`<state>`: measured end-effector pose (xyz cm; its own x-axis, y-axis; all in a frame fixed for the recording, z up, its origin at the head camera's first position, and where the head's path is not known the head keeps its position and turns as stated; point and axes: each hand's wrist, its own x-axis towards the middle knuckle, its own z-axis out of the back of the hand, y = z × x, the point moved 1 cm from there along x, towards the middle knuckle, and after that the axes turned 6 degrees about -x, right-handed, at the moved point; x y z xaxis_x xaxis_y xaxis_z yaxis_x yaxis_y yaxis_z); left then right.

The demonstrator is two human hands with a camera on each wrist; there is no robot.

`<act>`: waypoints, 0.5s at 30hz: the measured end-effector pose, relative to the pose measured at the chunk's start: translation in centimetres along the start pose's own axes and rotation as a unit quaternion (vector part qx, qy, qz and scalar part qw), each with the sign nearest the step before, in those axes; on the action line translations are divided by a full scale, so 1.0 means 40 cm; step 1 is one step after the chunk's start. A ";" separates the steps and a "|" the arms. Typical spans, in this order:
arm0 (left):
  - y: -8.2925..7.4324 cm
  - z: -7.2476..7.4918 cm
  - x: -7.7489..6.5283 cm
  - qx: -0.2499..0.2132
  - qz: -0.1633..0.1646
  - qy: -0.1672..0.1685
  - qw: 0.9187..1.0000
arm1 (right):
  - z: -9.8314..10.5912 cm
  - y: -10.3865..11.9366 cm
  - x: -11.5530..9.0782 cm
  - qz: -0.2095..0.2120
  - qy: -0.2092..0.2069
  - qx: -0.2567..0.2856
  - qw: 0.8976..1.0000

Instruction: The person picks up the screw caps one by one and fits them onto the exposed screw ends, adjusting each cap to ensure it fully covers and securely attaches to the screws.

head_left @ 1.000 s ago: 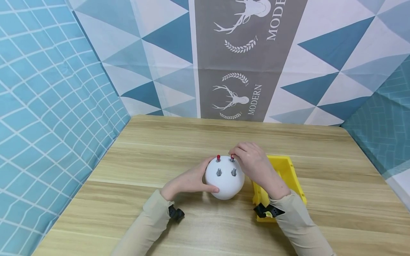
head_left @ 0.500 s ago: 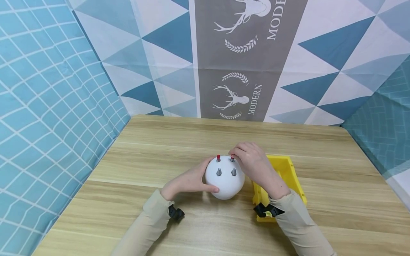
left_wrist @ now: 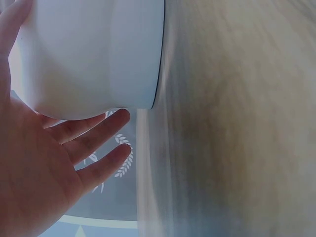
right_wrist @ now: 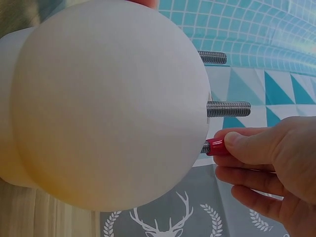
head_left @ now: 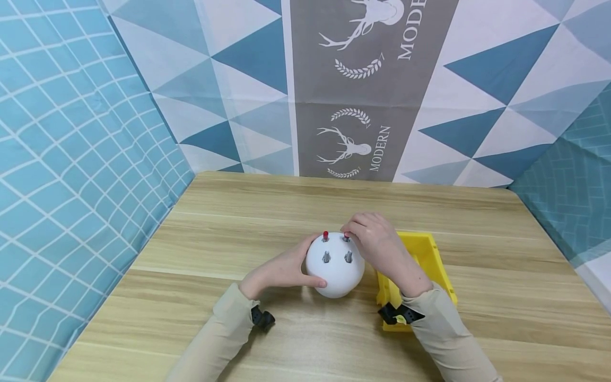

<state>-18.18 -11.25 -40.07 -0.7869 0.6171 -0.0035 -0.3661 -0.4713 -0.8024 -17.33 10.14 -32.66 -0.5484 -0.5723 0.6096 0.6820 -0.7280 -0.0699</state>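
A white rounded body (head_left: 334, 276) stands on the table, with threaded metal studs rising from its top. The two nearer studs, a left stud (head_left: 326, 257) and a right stud (head_left: 349, 257), are bare. On the far left stud sits a red cap (head_left: 325, 235). My right hand (head_left: 377, 244) pinches another red cap (right_wrist: 217, 146) between thumb and index finger, on the far right stud; some thread shows below it in the right wrist view. My left hand (head_left: 286, 263) holds the body from the left, thumb in front, fingers behind. In the left wrist view two fingers (left_wrist: 106, 163) extend past its surface.
A yellow bin (head_left: 431, 265) stands right of the white body, partly under my right wrist and forearm; its contents are mostly hidden. The wooden table (head_left: 229, 223) meets a patterned cloth backdrop (head_left: 253, 106) at its far edge.
My right fingertips have shifted very slightly at the red cap. The left hand, the white body and the yellow bin stay in place.
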 end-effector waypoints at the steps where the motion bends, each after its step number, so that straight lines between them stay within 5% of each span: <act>1: 0.001 0.000 0.001 0.000 0.000 0.000 1.000 | 0.000 0.000 0.000 0.000 0.003 -0.001 1.000; 15: 0.009 -0.002 0.005 -0.003 -0.006 0.001 1.000 | -0.005 0.004 -0.004 0.011 0.020 -0.015 1.000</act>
<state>-18.41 -11.26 -40.40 -0.7811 0.6243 0.0045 -0.3728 -0.4606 -0.8056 -17.22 10.06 -32.92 -0.5533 -0.6019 0.5758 0.6789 -0.7264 -0.1070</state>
